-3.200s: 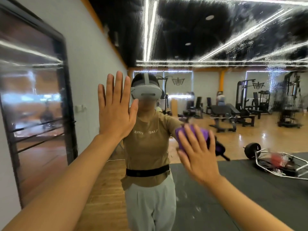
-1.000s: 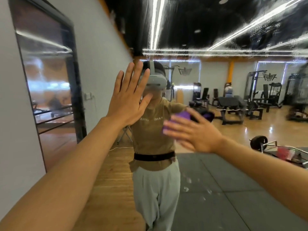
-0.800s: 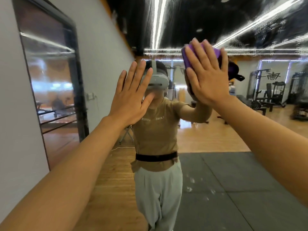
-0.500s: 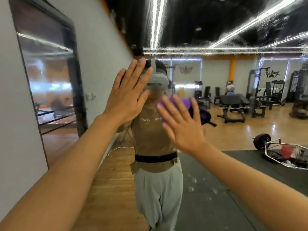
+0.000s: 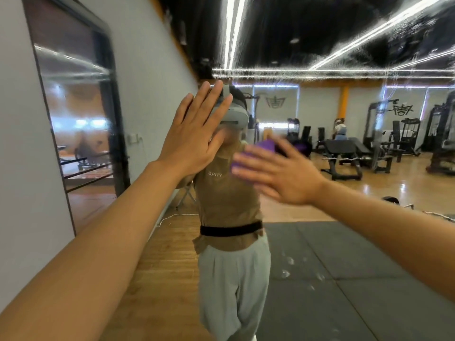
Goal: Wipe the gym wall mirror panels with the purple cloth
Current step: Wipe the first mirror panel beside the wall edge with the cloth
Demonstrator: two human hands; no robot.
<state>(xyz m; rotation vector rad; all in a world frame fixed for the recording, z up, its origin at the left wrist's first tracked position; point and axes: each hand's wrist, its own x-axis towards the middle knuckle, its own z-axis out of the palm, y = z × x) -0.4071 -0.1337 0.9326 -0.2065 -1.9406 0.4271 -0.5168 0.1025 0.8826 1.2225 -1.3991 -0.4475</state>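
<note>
A wall mirror panel [image 5: 320, 254] fills the view and reflects the gym and a person in a tan shirt. My left hand [image 5: 194, 141] lies flat against the glass at head height, fingers straight and spread. My right hand [image 5: 278, 173] presses the purple cloth [image 5: 264, 146] onto the mirror with straight fingers pointing left; it is blurred. Only the cloth's upper edge shows past my fingers. Streaks and droplets cover the mirror's upper right part, and a few wet marks sit low on the glass.
A grey wall [image 5: 19, 143] with a dark-framed glass door [image 5: 78, 124] stands at the left of the mirror. Reflected weight benches and machines [image 5: 369, 153] line the far side of the wooden floor, with dark mats lower right.
My right hand swept the cloth up to head height, back down, and now sideways with fingers pointing left. My left hand has stayed flat on the glass.
</note>
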